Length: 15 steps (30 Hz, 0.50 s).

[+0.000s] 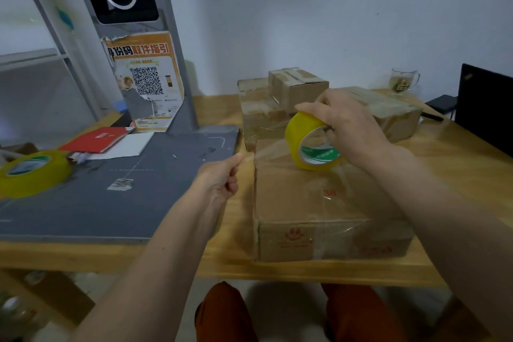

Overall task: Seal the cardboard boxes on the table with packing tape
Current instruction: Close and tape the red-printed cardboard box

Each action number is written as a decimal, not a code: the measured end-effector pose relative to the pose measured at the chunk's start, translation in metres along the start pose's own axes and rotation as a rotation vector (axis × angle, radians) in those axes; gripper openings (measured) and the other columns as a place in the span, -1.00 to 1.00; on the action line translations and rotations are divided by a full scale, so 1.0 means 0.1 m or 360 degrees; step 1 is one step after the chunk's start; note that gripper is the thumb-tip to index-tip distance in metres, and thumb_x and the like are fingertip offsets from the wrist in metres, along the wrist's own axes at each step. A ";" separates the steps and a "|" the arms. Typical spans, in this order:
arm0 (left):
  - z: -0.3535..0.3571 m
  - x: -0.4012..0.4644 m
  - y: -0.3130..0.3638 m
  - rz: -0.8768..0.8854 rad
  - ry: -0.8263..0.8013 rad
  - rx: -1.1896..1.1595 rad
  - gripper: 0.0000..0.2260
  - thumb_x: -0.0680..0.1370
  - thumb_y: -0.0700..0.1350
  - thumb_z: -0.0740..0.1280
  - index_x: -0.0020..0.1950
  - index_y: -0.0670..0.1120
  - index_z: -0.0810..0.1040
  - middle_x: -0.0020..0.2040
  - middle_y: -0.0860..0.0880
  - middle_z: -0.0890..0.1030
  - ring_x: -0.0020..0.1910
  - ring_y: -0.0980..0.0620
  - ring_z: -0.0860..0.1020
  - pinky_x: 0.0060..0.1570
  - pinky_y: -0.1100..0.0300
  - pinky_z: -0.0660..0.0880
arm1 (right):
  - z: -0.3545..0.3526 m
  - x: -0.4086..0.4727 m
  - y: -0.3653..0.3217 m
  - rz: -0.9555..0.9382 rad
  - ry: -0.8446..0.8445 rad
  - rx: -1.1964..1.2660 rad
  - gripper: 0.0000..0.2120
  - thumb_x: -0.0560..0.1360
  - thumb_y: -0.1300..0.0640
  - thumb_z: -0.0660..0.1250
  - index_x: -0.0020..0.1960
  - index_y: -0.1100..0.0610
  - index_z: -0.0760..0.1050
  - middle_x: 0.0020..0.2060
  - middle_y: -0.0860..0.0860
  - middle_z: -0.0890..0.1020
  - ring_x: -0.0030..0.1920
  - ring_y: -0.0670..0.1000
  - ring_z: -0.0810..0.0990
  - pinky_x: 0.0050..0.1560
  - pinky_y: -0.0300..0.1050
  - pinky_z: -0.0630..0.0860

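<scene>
A large cardboard box (319,211) lies flat near the table's front edge. My right hand (347,125) grips a yellow roll of packing tape (311,144), holding it on edge above the box's far part. A clear strip of tape (266,148) stretches leftward from the roll. My left hand (222,178) pinches the free end of that strip, just left of the box. Behind stand more boxes: a taped one (258,111), a small one (298,86) stacked on it, and a long one (394,114) at the right.
A grey scanner stand (111,180) with a QR poster covers the table's left half. A second yellow tape roll (33,172), a red booklet (97,139) and a white sheet lie on it. A glass mug (402,80) and a black laptop (485,108) sit far right.
</scene>
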<state>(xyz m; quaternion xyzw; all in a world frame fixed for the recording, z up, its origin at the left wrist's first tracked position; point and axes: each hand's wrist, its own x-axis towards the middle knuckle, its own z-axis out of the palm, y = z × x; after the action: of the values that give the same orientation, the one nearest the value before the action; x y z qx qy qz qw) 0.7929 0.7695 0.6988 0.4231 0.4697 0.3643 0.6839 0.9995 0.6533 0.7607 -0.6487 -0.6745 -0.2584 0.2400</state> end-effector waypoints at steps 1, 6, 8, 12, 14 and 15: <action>0.00 0.02 -0.03 -0.0007 0.0012 0.0013 -0.76 0.55 -0.17 0.43 -0.28 -0.08 0.46 -0.56 0.07 0.41 -0.64 0.19 0.28 -0.65 0.34 0.23 | -0.01 0.02 -0.01 -0.0025 -0.0026 -0.0025 -0.41 0.35 0.54 0.31 0.31 0.15 0.53 -0.05 0.26 0.53 -0.04 0.27 0.47 -0.16 0.08 0.44; 0.01 0.10 -0.26 -0.0092 0.0079 0.0078 -0.76 0.54 -0.16 0.44 -0.27 -0.09 0.46 -0.47 0.03 0.40 -0.53 0.13 0.29 -0.61 0.29 0.26 | -0.04 0.06 -0.11 -0.0206 -0.0080 -0.0079 -0.44 0.30 0.55 0.37 0.25 0.20 0.57 -0.09 0.25 0.56 -0.09 0.26 0.49 -0.22 0.10 0.44; 0.04 0.11 -0.36 -0.0087 0.0103 0.0170 -0.74 0.55 -0.11 0.44 -0.29 -0.09 0.45 -0.44 0.00 0.41 -0.49 0.08 0.33 -0.51 0.22 0.33 | -0.02 0.07 -0.13 -0.0261 -0.0094 -0.0128 -0.45 0.31 0.53 0.38 0.25 0.21 0.57 -0.09 0.26 0.56 -0.09 0.26 0.49 -0.22 0.13 0.45; 0.14 0.03 -0.49 -0.0092 0.0019 0.0185 -0.78 0.58 -0.01 0.38 -0.11 -0.15 0.56 -0.20 -0.13 0.64 -0.15 -0.13 0.62 0.02 -0.06 0.61 | 0.00 0.07 -0.14 -0.0255 -0.0106 -0.0119 -0.44 0.32 0.54 0.35 0.27 0.19 0.56 -0.07 0.25 0.56 -0.07 0.26 0.47 -0.19 0.15 0.45; 0.16 -0.02 -0.53 -0.0050 0.0013 0.0192 -0.75 0.60 0.02 0.35 0.01 -0.18 0.59 -0.08 -0.18 0.69 -0.03 -0.20 0.66 0.12 -0.15 0.58 | 0.03 0.04 -0.12 -0.0215 -0.0095 -0.0055 -0.43 0.31 0.54 0.34 0.27 0.19 0.55 -0.05 0.24 0.57 -0.04 0.26 0.47 -0.17 0.09 0.43; 0.16 -0.04 -0.54 -0.0008 0.0025 0.0227 -0.74 0.61 0.03 0.33 0.00 -0.18 0.58 -0.05 -0.20 0.69 0.00 -0.22 0.66 0.14 -0.17 0.57 | 0.05 0.03 -0.11 -0.0138 -0.0072 0.0031 -0.41 0.31 0.53 0.34 0.29 0.18 0.54 -0.01 0.22 0.56 0.00 0.26 0.47 -0.12 0.03 0.41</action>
<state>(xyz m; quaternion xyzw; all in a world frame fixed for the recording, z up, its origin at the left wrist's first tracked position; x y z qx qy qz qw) 0.8129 0.7422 0.6539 0.4665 0.5009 0.3315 0.6492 0.9888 0.6580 0.7586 -0.6222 -0.7096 -0.2472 0.2195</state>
